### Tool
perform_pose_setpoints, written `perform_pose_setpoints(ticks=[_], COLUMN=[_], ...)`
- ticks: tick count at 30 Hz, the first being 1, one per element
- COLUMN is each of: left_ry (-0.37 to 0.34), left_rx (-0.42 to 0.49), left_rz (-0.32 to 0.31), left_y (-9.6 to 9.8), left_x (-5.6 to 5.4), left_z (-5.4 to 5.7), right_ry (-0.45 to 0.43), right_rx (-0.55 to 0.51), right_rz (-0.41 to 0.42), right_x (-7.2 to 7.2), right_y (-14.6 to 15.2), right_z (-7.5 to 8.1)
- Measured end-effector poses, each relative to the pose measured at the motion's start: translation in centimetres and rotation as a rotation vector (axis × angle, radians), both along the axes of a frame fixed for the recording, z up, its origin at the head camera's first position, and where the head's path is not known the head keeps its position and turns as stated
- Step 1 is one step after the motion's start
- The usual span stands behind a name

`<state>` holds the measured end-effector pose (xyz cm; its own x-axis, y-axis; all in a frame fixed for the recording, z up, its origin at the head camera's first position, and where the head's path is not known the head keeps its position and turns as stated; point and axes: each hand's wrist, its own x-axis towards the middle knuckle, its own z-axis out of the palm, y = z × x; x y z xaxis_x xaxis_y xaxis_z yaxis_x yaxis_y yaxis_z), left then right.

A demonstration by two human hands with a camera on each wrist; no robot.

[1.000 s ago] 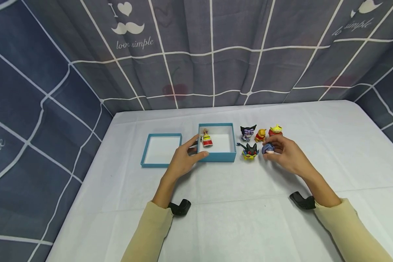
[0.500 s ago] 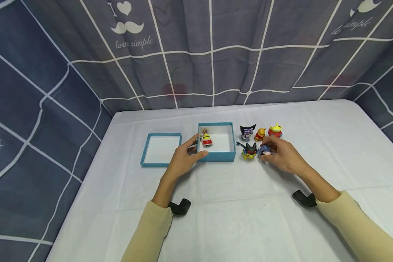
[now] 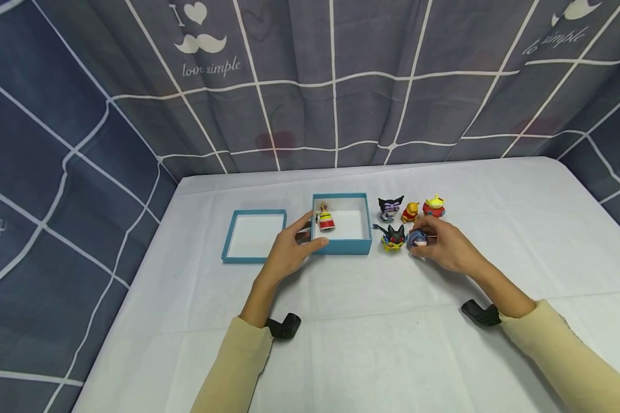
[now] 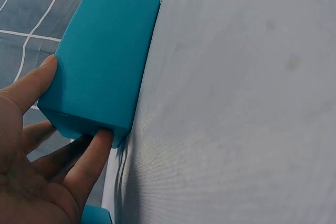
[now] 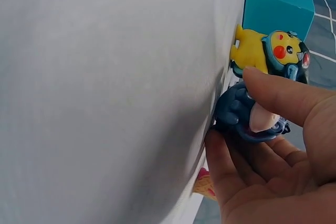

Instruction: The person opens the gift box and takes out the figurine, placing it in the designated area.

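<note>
My left hand [image 3: 289, 250] holds the left end of an open teal box [image 3: 341, 248], its thumb at the front edge and its fingers at the side. Inside the box, at the left, lies a small figurine [image 3: 326, 219] in yellow and red. With thumb and fingers, my right hand [image 3: 449, 244] grips a dark blue figurine [image 5: 233, 108] with a pale muzzle, low over the table. Right beside it sits a yellow figurine with red cheeks and a black hood [image 3: 394, 238], between the box and my right hand.
Behind these stand a black-eared purple figurine [image 3: 390, 210], an orange bear figurine in red [image 3: 410, 213] and a yellow-topped red figurine [image 3: 434, 206]. The teal-rimmed lid [image 3: 255, 235] lies left of the box on the white-covered table [image 3: 341, 344]. A grey checked curtain [image 3: 299, 120] hangs behind.
My right hand has shifted slightly left with the blue figurine, bringing it up beside the black-hooded yellow one. My left hand and the box have stayed in place.
</note>
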<state>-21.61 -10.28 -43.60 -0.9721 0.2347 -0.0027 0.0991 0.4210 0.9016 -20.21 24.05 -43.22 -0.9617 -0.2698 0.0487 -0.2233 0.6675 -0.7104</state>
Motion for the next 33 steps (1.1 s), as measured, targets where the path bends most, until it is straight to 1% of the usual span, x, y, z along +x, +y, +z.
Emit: perform_pose_setpoints(ticks=[7, 10, 16, 21, 28, 33], left_ry=[0.001, -0.002, -0.001, 0.009, 0.026, 0.019], left_rx=[0.0, 0.003, 0.008, 0.012, 0.006, -0.006], left_rz=[0.005, 0.002, -0.002, -0.007, -0.013, -0.001], left_y=[0.04, 0.02, 0.0, 0.01, 0.05, 0.09], left_x=[-0.04, -0.07, -0.14, -0.15, -0.15, -0.14], left_z=[-0.01, -0.05, -0.18, -0.23, -0.19, -0.2], right_ry=[-0.001, -0.009, -0.053, -0.07, -0.064, -0.055], right_rx=[0.001, 0.02, 0.037, 0.038, 0.037, 0.026], right_rz=[0.033, 0.041, 0.035, 0.025, 0.012, 0.032], right_x=[0.1, 0.17, 0.26, 0.24, 0.19, 0.21], right_y=[0.15, 0.19, 0.46, 0.64, 0.7, 0.62], right_z=[0.1, 0.17, 0.3, 0.33, 0.26, 0.26])
